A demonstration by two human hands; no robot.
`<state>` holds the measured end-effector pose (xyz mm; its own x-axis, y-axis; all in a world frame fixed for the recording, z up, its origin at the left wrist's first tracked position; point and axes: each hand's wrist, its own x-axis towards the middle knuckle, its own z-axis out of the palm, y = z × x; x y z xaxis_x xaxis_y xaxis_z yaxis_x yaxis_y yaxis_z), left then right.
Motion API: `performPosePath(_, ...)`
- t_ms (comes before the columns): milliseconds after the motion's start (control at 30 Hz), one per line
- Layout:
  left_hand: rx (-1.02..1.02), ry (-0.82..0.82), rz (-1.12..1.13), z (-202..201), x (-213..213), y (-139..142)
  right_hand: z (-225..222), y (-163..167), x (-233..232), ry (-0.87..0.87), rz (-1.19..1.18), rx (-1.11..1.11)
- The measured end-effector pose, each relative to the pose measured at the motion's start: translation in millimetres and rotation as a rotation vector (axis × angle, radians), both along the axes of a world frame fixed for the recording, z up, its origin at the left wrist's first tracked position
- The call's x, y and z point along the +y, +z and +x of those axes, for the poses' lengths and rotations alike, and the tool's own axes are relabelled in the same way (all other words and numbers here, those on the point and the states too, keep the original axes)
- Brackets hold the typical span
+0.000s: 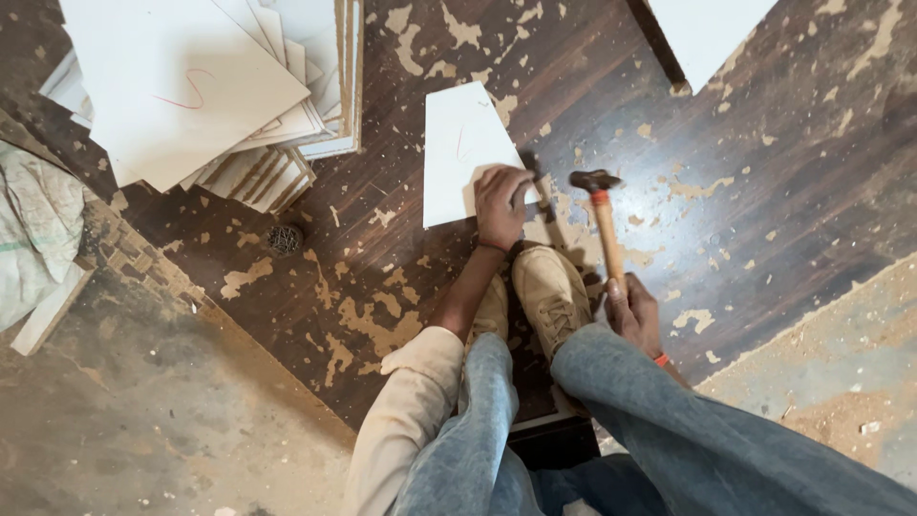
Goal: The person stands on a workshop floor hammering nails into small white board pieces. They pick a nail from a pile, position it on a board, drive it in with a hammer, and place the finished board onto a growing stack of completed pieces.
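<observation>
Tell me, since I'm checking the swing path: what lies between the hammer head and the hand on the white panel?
Only bare dark floor with pale flecks, seen in the head view. The hammer sits just right of the left hand pressing the white panel.

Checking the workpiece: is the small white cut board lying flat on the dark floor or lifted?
Flat, apparently: the small white cut board lies on the dark wooden floor, the left hand pressing its near corner.
</observation>
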<state>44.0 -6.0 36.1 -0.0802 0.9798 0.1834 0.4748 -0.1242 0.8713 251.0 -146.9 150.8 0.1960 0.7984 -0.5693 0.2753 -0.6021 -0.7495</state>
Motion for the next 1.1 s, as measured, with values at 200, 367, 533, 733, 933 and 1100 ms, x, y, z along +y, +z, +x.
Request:
performPosePath(200, -0.088, -0.012, -0.037, 0.8, -3.6, -8.0, -7.8, 4.0, 3.7, 0.076, -0.034, -0.002)
performPosePath(367, -0.048, 0.013, -0.039, 4.4, -4.5, -17.3, -4.8, -8.2, 9.0, 0.235, 0.026, -0.116)
performPosePath(533, -0.008, 0.014, -0.111, 7.2, -7.8, -22.7, -6.0, -18.0, 10.9, 0.267, 0.021, -0.167)
performPosePath(733, 0.019, 0.002, -0.104, 7.3, -8.1, -23.6, -2.9, -20.2, 18.2, 0.390, -0.005, -0.251)
performPosePath(933, -0.026, 0.013, -0.112, 7.0, -5.7, -20.1, 1.8, -27.9, 13.6, 0.382, 0.069, -0.286)
performPosePath(1100, -0.020, 0.006, -0.102, 6.3, -4.7, -13.1, 4.6, -43.2, 11.5, 0.414, 0.133, -0.283)
